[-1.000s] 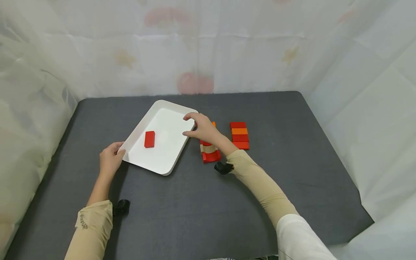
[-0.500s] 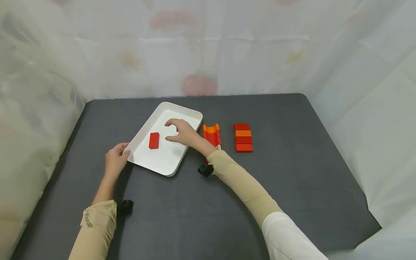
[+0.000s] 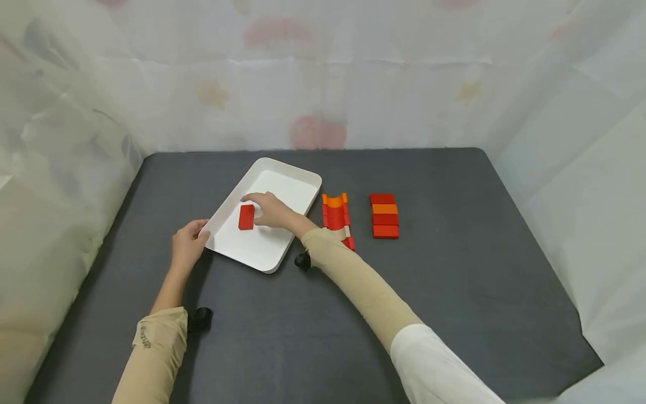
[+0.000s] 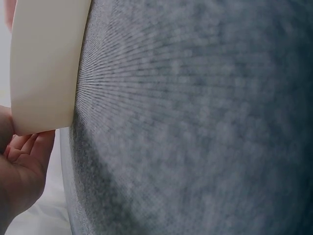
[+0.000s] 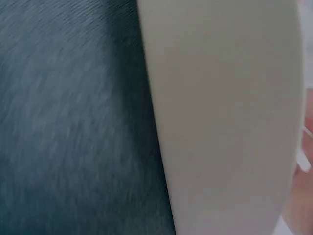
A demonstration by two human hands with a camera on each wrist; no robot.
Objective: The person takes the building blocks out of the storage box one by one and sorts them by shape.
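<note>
A white tray [image 3: 290, 170] lies on the dark grey table, with one red block [image 3: 246, 217] inside near its left side. My right hand [image 3: 266, 209] reaches over the tray; its curved index finger and thumb are at the block's right edge, with bare tray showing between them. My left hand [image 3: 189, 244] grips the tray's near-left corner, thumb on the rim. The left wrist view shows the tray's wall [image 4: 44, 63] with my left hand's fingers [image 4: 24, 161] under it. Only the tray's wall [image 5: 225, 112] and the grey cloth appear, blurred, in the right wrist view.
A row of red and orange arch blocks [image 3: 335, 216] lies just right of the tray. Further right sits a stack of flat red and orange blocks [image 3: 384, 216]. White sheeting walls off the table [image 3: 454, 280] on three sides.
My right hand has moved left from the arch blocks across the tray to the red block. The left hand has kept its hold on the tray corner.
</note>
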